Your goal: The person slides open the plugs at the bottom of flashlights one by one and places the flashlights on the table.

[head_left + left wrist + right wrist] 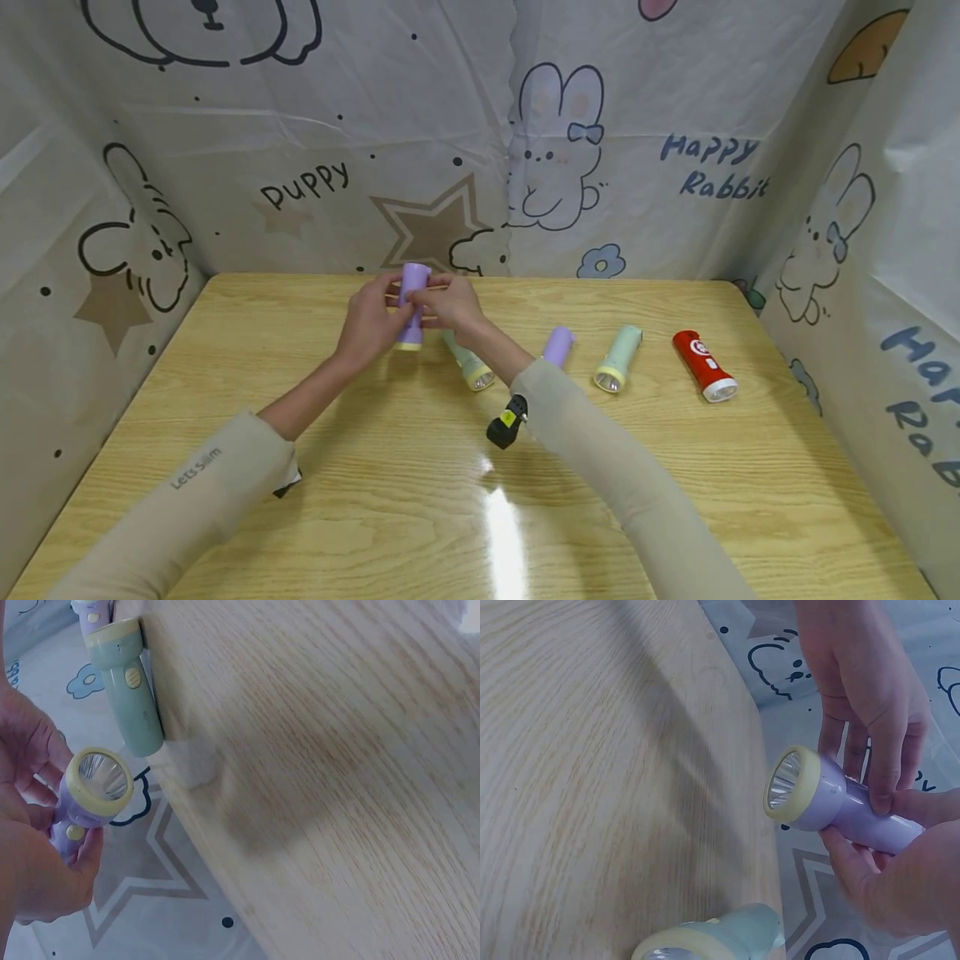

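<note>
Both hands hold a purple flashlight [412, 310] with a pale yellow lens rim, raised above the far part of the table. The left hand [372, 317] grips it from the left, thumb on the barrel. From the other side the right hand [452, 302] has its thumb and fingers on the barrel. In the left wrist view, the lens and a yellow switch on the flashlight [91, 787] face the camera. The right wrist view shows fingers of both hands around the flashlight [832, 799]. A green flashlight [470, 364] lies just right of it, partly hidden by the right arm.
On the wooden table [390, 517], another purple flashlight [558, 345], a second green flashlight [619, 358] and a red flashlight [703, 365] with a white rim lie in a row to the right. A printed cloth [337, 125] stands along the back and sides.
</note>
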